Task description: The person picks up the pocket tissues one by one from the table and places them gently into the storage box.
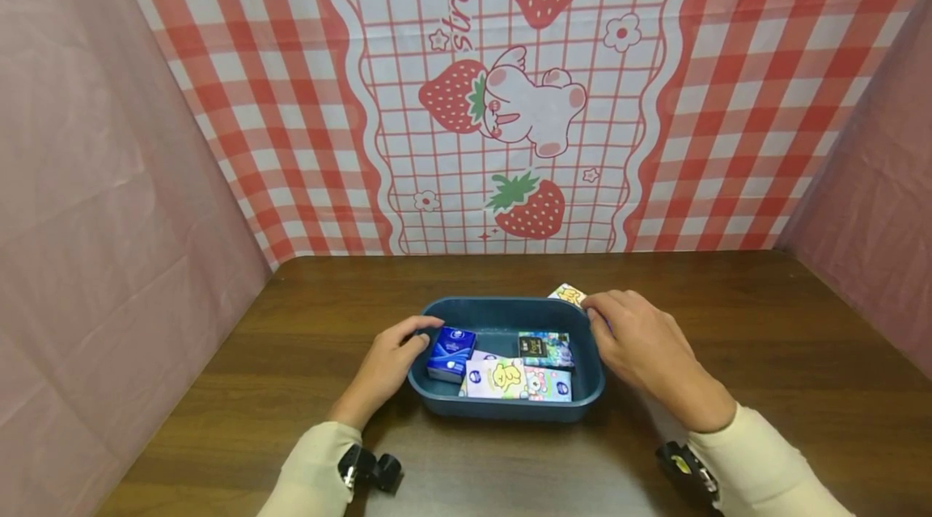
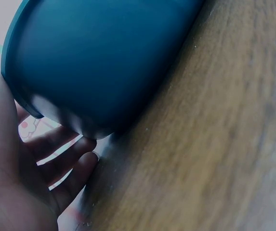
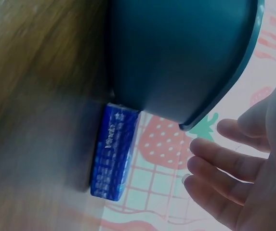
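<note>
A dark teal plastic basin (image 1: 502, 410) stands on the table with several pocket tissue packs in it. My left hand (image 1: 389, 359) holds its left end, thumb at the rim and fingers bent against the outer wall (image 2: 94, 62). Inside lie a blue tissue pack (image 1: 451, 351), a dark patterned pack (image 1: 546, 349), and pale cartoon packs (image 1: 495, 379) along the near side. Off the right end, my right hand (image 1: 641, 339) hovers with loosely bent fingers, holding nothing. Below it, a blue tissue pack (image 3: 113, 151) rests on the table against the basin. A yellow cartoon pack (image 1: 568, 294) shows behind the far rim, by the right fingertips.
The brown wooden table (image 1: 291, 387) reaches back to a red-and-white checked strawberry cloth (image 1: 284, 96). Pink cloth hangs at the left (image 1: 109, 218) and right sides. Both wrists carry small black cameras (image 1: 371, 468).
</note>
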### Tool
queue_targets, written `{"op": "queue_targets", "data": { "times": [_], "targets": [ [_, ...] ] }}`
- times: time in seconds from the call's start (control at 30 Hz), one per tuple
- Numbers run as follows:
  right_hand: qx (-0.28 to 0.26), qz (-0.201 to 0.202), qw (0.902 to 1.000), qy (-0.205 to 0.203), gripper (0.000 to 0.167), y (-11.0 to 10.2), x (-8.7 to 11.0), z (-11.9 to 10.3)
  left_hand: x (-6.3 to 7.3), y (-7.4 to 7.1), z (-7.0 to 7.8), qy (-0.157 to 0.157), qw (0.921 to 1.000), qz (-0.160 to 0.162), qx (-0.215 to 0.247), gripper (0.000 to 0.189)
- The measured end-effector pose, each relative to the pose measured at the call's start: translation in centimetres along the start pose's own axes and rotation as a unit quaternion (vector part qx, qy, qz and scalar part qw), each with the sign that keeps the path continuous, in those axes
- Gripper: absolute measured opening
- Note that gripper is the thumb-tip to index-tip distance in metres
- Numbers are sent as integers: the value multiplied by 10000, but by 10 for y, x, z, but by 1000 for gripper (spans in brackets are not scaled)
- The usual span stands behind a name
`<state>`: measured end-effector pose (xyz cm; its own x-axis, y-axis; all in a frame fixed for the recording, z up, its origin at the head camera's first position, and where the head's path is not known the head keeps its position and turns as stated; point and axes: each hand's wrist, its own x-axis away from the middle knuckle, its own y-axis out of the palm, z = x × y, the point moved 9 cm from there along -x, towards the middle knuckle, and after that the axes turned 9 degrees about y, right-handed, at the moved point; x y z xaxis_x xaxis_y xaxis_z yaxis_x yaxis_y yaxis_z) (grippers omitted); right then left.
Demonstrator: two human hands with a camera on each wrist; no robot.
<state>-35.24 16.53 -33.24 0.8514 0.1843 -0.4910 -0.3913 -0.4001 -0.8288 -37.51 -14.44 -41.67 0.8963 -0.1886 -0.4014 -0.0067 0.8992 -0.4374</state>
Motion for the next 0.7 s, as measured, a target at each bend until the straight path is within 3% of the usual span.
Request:
{"op": "queue_targets", "data": {
  "times": [0.27,0.7],
  "targets": [
    [18,27,10000,-40,19,3,-1,7,0,0,-1,-16,10000,-6,3,28],
    [152,-703,9972,222,29,22,-1,20,0,0,2,8,10000,-7,-35,28]
  ]
}}
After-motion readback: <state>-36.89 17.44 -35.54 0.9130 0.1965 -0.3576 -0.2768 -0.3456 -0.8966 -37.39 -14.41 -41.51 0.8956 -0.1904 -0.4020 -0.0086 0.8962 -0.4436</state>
